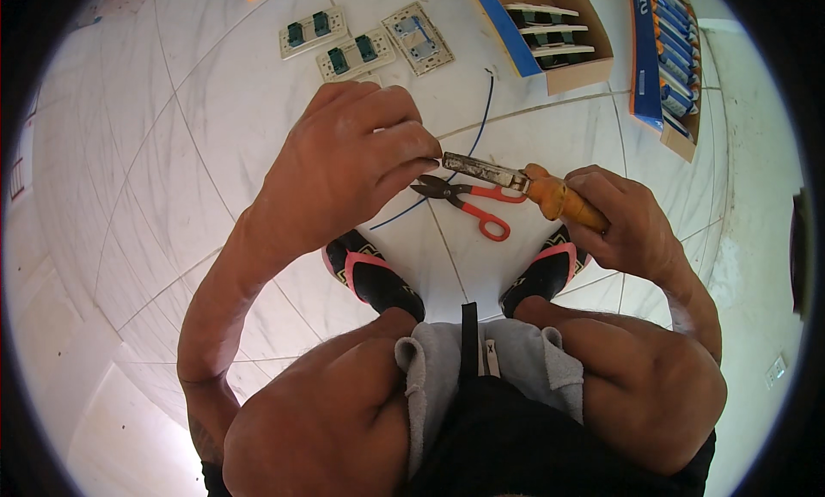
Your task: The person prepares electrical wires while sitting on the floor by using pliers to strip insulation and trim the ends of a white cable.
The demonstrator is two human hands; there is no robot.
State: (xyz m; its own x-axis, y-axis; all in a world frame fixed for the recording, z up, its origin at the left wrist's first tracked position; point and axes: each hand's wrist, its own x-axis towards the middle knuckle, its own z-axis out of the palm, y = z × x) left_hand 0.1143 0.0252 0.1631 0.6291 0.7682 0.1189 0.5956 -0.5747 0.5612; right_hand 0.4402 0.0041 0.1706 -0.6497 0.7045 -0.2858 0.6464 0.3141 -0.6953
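Observation:
My right hand (623,218) grips the orange handle of a knife (516,181) whose worn metal blade points left. My left hand (352,158) is closed in front of me, its fingertips pinching something small right at the blade's tip; what it pinches is hidden by the fingers. A thin blue wire (478,128) runs across the white marble floor from behind the left hand toward the boxes. Pliers with red handles (468,203) lie on the floor just below the blade, between my two feet.
Three switch plates (361,43) lie on the floor ahead. An open cardboard box of parts (550,33) and a second box of blue items (670,59) stand at the upper right. My sandalled feet (378,278) and bent knees fill the lower middle.

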